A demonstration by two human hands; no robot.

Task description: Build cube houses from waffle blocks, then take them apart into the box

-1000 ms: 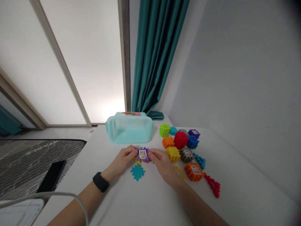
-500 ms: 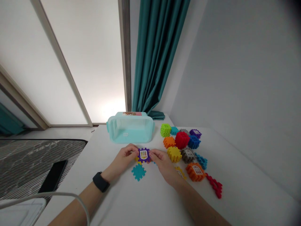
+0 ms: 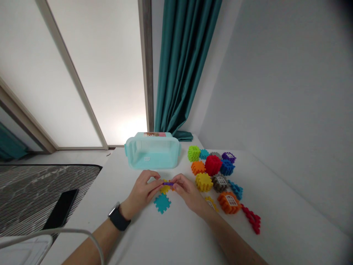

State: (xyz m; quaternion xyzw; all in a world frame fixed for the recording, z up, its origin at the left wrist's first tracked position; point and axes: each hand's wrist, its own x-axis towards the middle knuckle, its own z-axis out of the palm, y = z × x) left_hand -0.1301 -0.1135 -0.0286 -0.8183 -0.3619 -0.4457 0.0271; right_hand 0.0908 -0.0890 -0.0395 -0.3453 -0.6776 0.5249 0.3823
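A purple building tile (image 3: 168, 183) with notched edges is pinched between my two hands and seen edge-on, so it looks like a thin strip. My left hand (image 3: 145, 187), with a dark watch at its wrist, grips its left end. On the other end are the closed fingers of my right hand (image 3: 187, 189). Below the purple tile lies a yellow tile (image 3: 165, 188), partly covered, with a bit of orange showing beside it. A teal notched tile (image 3: 162, 203) rests flat on the table just in front of them.
Behind my hands a light-turquoise bin (image 3: 151, 163) lies with its opening toward me. To the right are stacked notched tiles, among them a red block (image 3: 213, 165), a yellow stack (image 3: 204, 182) and an orange stack (image 3: 228, 202). A white cable (image 3: 68, 230) crosses at lower left.
The purple tile has been tipped from facing me to edge-on, still in both hands. The yellow tile beneath it shows more. The other pieces have stayed put.
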